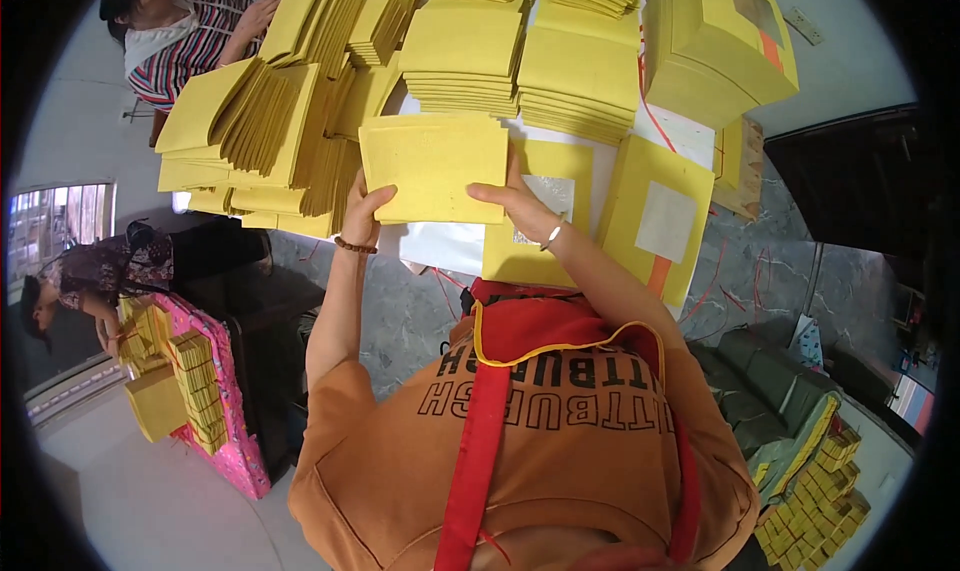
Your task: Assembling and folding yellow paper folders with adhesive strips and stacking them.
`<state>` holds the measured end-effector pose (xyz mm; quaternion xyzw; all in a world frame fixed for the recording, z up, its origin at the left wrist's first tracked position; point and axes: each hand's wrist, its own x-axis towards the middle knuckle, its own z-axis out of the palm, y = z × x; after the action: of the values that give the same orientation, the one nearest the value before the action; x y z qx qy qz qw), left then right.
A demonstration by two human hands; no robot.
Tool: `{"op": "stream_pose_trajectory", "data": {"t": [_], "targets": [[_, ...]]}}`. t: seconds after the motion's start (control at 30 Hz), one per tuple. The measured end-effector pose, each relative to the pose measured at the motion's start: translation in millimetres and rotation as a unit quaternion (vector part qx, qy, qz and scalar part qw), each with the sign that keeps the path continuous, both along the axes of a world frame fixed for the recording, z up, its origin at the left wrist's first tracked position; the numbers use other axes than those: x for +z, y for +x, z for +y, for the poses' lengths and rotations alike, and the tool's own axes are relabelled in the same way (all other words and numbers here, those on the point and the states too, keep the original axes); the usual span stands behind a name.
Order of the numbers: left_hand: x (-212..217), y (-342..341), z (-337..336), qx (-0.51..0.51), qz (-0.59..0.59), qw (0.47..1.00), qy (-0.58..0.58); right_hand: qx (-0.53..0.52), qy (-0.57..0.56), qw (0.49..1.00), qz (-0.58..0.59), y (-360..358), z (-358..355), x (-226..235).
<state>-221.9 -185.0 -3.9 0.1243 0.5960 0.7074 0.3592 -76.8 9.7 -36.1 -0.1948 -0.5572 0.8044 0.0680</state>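
Observation:
A small stack of yellow paper sheets point(433, 168) is held up in front of me, its edges slightly uneven at the top. My left hand point(366, 207) grips its left side with the thumb on the face. On the right side, my right hand point(512, 199) clasps it the same way, fingers hidden behind. Below my right hand lies a yellow sheet with a pale label point(540, 256), partly covered by my wrist. Just past the held stack stand neat piles of folded yellow paper point(460, 59).
Fanned folded yellow bundles point(245, 121) crowd the table's left side. A labelled yellow packet point(655, 216) lies at right, with a large yellow block point(715, 46) behind it. One person sits at far left; another works at a pink-covered table point(235, 401). Tied bundles point(820, 491) are stacked lower right.

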Motion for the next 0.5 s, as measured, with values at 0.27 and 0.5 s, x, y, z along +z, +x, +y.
{"op": "stream_pose_trajectory", "data": {"t": [0.27,0.5], "targets": [[3.8,-1.7,45.8,-0.238,0.059,0.964,-0.107,0.004,0.29,0.952,0.099,39.8,55.0,26.2],[-70.6,8.8,43.1,-0.243,0.389,0.871,-0.177,0.054,0.366,0.929,0.024,60.2,47.1,-4.0]]}}
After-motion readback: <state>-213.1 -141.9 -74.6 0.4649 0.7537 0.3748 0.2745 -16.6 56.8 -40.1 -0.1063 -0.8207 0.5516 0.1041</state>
